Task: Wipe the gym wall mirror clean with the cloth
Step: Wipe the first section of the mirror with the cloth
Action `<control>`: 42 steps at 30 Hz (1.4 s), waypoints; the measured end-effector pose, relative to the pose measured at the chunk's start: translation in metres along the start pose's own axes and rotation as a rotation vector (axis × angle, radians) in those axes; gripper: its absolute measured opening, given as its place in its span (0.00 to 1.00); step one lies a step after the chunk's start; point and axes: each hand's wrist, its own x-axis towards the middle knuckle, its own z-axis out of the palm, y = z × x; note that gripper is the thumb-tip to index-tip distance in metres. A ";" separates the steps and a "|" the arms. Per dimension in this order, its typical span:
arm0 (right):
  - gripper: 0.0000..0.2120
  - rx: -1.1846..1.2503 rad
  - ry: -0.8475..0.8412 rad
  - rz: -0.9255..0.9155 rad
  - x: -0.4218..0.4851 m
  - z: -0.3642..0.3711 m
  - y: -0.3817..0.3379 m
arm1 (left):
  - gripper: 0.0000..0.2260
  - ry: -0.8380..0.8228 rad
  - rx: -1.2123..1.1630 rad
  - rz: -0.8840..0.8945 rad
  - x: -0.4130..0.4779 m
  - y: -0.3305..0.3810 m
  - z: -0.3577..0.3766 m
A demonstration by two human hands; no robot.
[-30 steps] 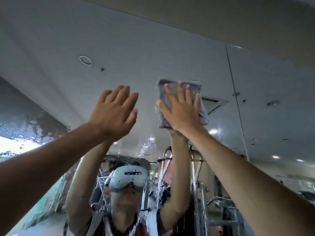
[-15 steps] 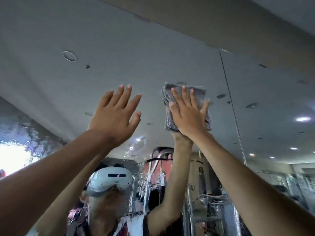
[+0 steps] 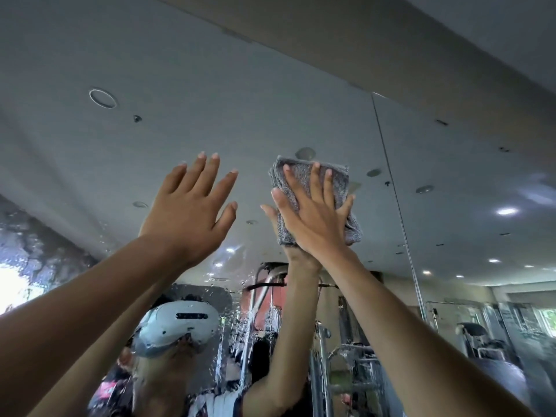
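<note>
High on the mirror (image 3: 156,64), near its top edge: right hand (image 3: 313,219) presses the folded grey cloth (image 3: 340,180) flat to the glass, fingers straight and spread, grip released rather than curled round it. Left hand (image 3: 186,218) raised just beside, fingers straight, grip released, holding nothing. Water streaks (image 3: 237,320) on the glass lower down.

Both arms raised, left hand (image 3: 189,212) and right hand (image 3: 313,218) flat, fingers straight.

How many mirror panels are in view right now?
2. The left panel, where the right hand presses the cloth, and the right panel beyond the seam. More may lie off-frame.
</note>
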 end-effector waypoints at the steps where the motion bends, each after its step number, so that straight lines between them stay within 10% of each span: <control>1: 0.29 0.004 0.005 0.002 0.001 0.000 0.000 | 0.29 0.000 0.003 0.002 0.000 0.000 0.000; 15: 0.29 0.004 0.007 -0.285 -0.047 0.011 0.043 | 0.30 -0.030 0.006 -0.007 0.000 0.003 -0.004; 22: 0.26 -0.004 0.101 0.088 0.021 0.002 0.027 | 0.25 -0.039 0.106 -0.018 0.018 0.013 -0.012; 28: 0.29 -0.006 0.001 -0.348 -0.040 0.009 0.015 | 0.28 -0.032 0.035 -0.036 0.010 0.012 -0.006; 35: 0.29 0.029 0.083 0.120 0.019 -0.001 0.056 | 0.34 -0.064 0.042 -0.059 -0.001 0.021 0.000; 42: 0.27 -0.012 0.023 -0.312 -0.020 0.005 0.009 | 0.34 -0.057 -0.017 -0.068 -0.005 0.017 0.000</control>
